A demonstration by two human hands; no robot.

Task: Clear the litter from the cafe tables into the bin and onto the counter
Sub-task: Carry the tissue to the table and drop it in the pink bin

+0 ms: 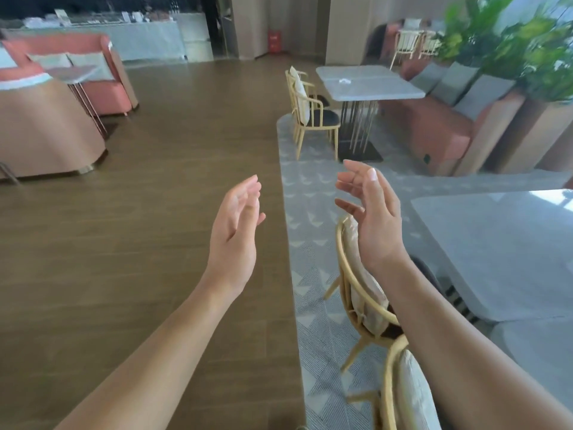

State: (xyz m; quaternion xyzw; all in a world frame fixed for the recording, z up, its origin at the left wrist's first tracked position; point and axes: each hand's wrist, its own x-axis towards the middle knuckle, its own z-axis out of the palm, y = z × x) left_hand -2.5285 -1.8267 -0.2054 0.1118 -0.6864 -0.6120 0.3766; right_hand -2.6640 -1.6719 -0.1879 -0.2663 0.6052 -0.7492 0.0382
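Note:
My left hand [237, 226] and my right hand [370, 212] are both raised in front of me, palms facing each other, fingers apart and holding nothing. Ahead on the right stands a grey cafe table [387, 88] with a small white crumpled piece of litter [344, 80] lying on it. A second grey table [508, 249] is close at my right with a bare top. The counter [148, 38] runs along the far back left, with blurred items on top. No bin is recognisable.
Wooden chairs with cushions stand beside the far table [310, 110] and just under my right arm [362, 293]. Orange sofas [93, 72] and a round booth [46, 125] fill the left. A planter with green leaves [527, 51] sits at the right. Wood floor [173, 150] runs toward the counter.

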